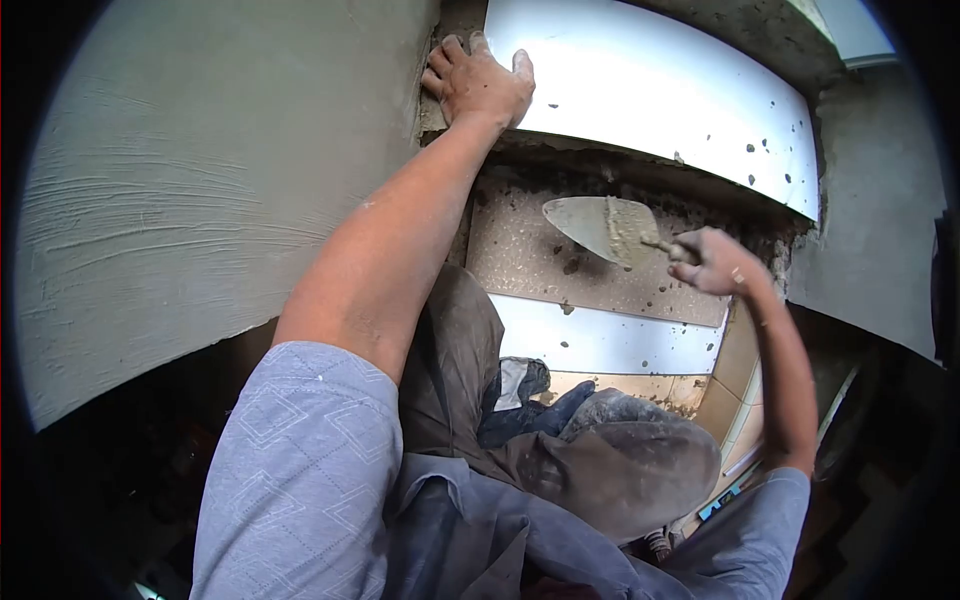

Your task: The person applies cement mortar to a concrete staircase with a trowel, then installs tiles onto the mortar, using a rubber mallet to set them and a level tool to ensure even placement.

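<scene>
From where I'm standing, the person's left hand (485,88) is open, fingers spread, planted at the near left corner of the glossy white panel (650,75), where the panel meets the rough edge beside the grey plastered wall (150,190). The right hand (720,263) is closed around the handle of a trowel (582,222), held over the brown speckled slab (512,255), its pointed tip toward the left. The blade is carrying a band of wet-looking mortar (630,232), heaped across the end nearest the handle, while the tip end shows mostly metal. Dark splatters dot the white panel, the slab and the lower white strip (620,338) beside it. Dusty trousers (610,475) cover the bent legs, close to that strip.
</scene>
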Action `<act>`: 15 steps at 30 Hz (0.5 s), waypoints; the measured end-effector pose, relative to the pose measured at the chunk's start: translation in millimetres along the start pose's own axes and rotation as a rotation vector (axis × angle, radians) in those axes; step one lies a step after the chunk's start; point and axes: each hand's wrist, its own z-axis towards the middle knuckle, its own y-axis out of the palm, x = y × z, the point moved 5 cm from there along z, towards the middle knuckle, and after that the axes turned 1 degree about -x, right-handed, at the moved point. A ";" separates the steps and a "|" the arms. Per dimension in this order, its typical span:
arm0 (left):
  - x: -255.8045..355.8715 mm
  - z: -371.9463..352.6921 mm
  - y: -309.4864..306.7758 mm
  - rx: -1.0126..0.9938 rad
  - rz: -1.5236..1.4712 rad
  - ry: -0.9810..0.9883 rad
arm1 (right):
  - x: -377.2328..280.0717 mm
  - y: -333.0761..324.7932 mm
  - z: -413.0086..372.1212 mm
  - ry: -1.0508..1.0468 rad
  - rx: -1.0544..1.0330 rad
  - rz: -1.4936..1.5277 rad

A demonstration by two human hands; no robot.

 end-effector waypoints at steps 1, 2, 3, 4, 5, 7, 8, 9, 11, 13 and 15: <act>0.4 0.3 -0.5 -0.007 -0.008 -0.006 | 20.1 26.9 8.5 -0.138 0.106 -0.033; -0.9 1.1 -2.4 -0.012 -0.018 -0.012 | 35.5 52.3 16.4 -0.277 0.212 -0.070; -0.2 2.4 -1.9 -0.001 -0.019 -0.011 | 46.9 74.3 28.7 -0.195 0.150 0.004; 0.7 2.2 -1.2 0.010 -0.016 -0.009 | 48.4 88.1 38.0 -0.114 0.089 0.081; 0.6 1.6 0.7 0.017 -0.008 -0.006 | 51.1 90.4 48.7 -0.028 0.210 0.024; 0.2 0.5 0.9 0.016 0.010 -0.011 | 45.4 91.9 62.6 0.160 0.442 -0.083; 1.8 1.1 -1.6 0.021 0.018 -0.008 | 50.1 96.5 74.1 0.164 0.457 -0.072; 1.5 2.5 -3.0 0.021 0.007 -0.005 | 55.2 98.5 87.7 0.169 0.480 -0.067; 1.5 1.3 -1.7 0.015 -0.006 -0.010 | 52.0 89.4 101.9 0.116 0.491 -0.040; 2.5 1.3 -2.8 0.006 0.007 -0.011 | 41.4 55.1 90.0 0.032 0.520 0.023; 2.3 3.0 -2.8 0.013 0.007 -0.006 | 32.3 29.7 69.6 -0.008 0.593 0.038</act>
